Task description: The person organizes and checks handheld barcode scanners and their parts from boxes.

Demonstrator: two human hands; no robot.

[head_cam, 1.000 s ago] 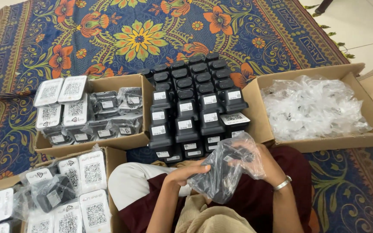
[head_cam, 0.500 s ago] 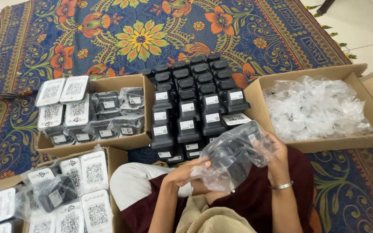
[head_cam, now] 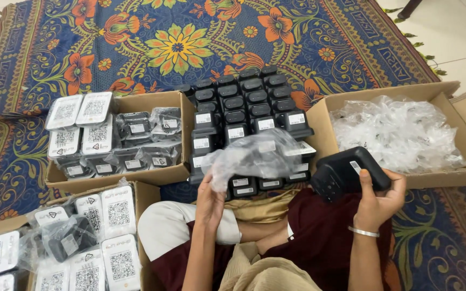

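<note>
Head view: the right hand (head_cam: 378,200) is closed around a black device (head_cam: 348,171), gripping it from below with the thumb across its top, just in front of the near wall of the cardboard box of loose bags (head_cam: 451,102) at the rug's right edge. The left hand (head_cam: 209,198) pinches a crumpled clear plastic bag (head_cam: 254,155), now empty, lifted above the near rows of the block of bare black devices (head_cam: 244,121) standing on the patterned rug (head_cam: 179,43). At the left edge of the rug, an open box (head_cam: 175,173) holds bagged devices with white label cards; a second such box (head_cam: 141,196) sits at the near left corner beside the person's knee.

Device and bag are well apart, so the unwrapping looks finished. To do it well, I would keep the device level in a firm grip and hold the bag clear of the standing rows so it does not topple any.
</note>
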